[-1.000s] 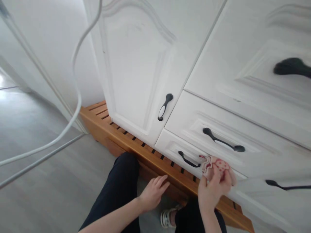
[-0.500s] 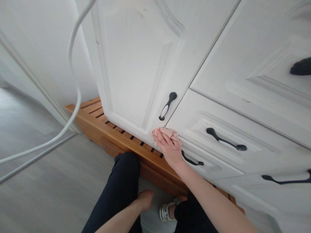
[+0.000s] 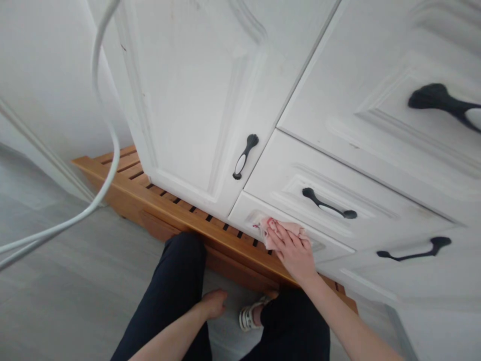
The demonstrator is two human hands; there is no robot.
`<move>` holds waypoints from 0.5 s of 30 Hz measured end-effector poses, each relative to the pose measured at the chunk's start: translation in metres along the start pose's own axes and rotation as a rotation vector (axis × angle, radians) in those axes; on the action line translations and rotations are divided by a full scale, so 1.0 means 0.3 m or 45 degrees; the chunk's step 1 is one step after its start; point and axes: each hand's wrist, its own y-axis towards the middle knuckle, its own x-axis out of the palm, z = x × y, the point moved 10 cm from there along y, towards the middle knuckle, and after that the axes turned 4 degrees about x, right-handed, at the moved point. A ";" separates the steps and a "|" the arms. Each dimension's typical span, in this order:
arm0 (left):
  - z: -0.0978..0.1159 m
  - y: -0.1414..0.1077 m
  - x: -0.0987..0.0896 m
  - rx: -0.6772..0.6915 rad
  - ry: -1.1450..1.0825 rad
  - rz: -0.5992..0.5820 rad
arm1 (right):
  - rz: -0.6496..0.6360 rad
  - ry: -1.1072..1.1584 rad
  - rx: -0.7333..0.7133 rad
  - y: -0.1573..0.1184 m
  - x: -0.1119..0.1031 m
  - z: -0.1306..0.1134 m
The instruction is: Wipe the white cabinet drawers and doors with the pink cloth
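My right hand (image 3: 293,253) presses a pink cloth (image 3: 299,230) flat against the front of the low white drawer (image 3: 251,216), its fingers lying over the cloth. The drawer's own handle is hidden behind the hand and cloth. Just above is another drawer with a black and white handle (image 3: 328,204). My left hand (image 3: 213,304) hangs between my knees with its fingers curled in, and I see nothing in it.
A white cabinet door (image 3: 188,110) with a black and white handle (image 3: 245,156) rises at the left. The cabinet stands on a slatted wooden bench (image 3: 161,205). A white cable (image 3: 115,150) loops down on the left. Grey flooring (image 3: 75,296) lies below.
My right hand has slid the cloth rightward and down, from the corner below the door handle onto the low drawer front. The view has shifted slightly; my left hand stays between my knees.
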 end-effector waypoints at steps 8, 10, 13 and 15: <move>0.000 -0.046 -0.024 -0.013 0.050 -0.004 | -0.014 -0.303 0.089 -0.271 0.047 0.290; 0.002 -0.049 -0.027 -0.020 0.064 0.005 | -0.002 -0.323 0.115 -0.323 0.053 0.350; 0.009 -0.046 -0.023 -0.023 0.083 -0.009 | 0.004 -0.252 0.158 -0.364 0.056 0.373; 0.012 -0.039 -0.020 -0.028 0.086 -0.015 | -0.049 -0.108 0.150 -0.370 0.066 0.328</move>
